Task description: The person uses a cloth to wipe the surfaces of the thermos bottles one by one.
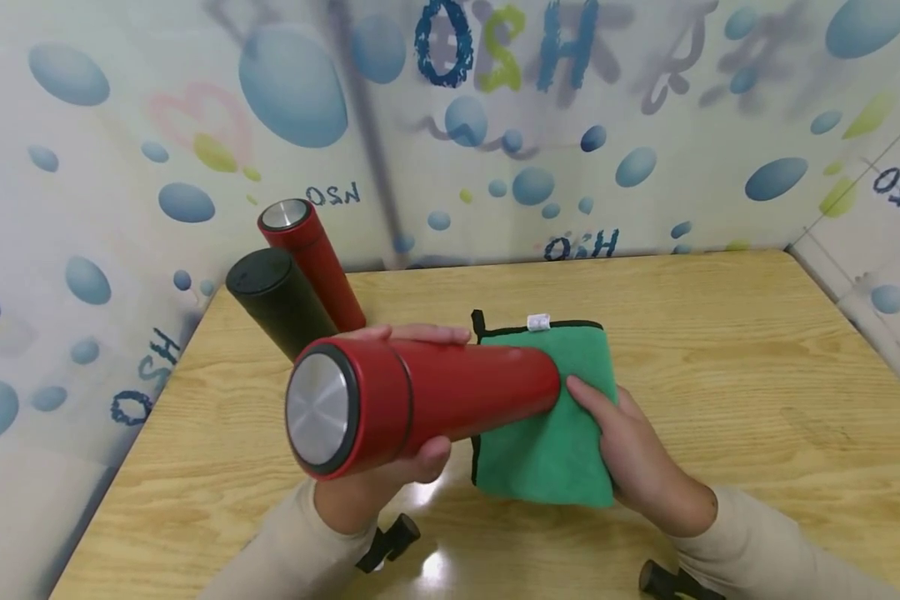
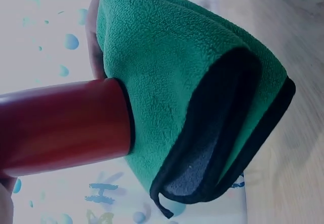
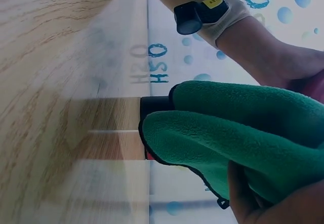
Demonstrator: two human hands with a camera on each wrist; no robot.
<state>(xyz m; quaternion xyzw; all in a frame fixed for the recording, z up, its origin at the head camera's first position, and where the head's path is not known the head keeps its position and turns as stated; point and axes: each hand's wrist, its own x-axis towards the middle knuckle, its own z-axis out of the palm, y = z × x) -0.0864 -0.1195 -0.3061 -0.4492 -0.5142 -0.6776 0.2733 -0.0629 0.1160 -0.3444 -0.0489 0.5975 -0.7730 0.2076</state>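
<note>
A red thermos flask (image 1: 457,387) with a silver-topped lid lies tilted in my left hand (image 1: 412,467), whose thumb and fingers curl round its lid end. Its far end meets a folded green cloth (image 1: 547,467) with black edging and a small white tag. My right hand (image 1: 645,458) holds that cloth from its right side, the thumb lying on top near the base of the flask. In the left wrist view the flask's base (image 2: 124,118) touches the fluffy cloth (image 2: 152,67). The right wrist view shows the cloth (image 3: 243,133) folded over, with right-hand fingers (image 3: 243,193) beneath.
A black cylindrical flask (image 1: 281,300) and another red flask (image 1: 318,258) stand at the back left of the wooden table (image 1: 757,375). A wall printed with blue bubbles (image 1: 292,83) rises behind. Dark camera mounts (image 1: 390,542) sit at both wrists.
</note>
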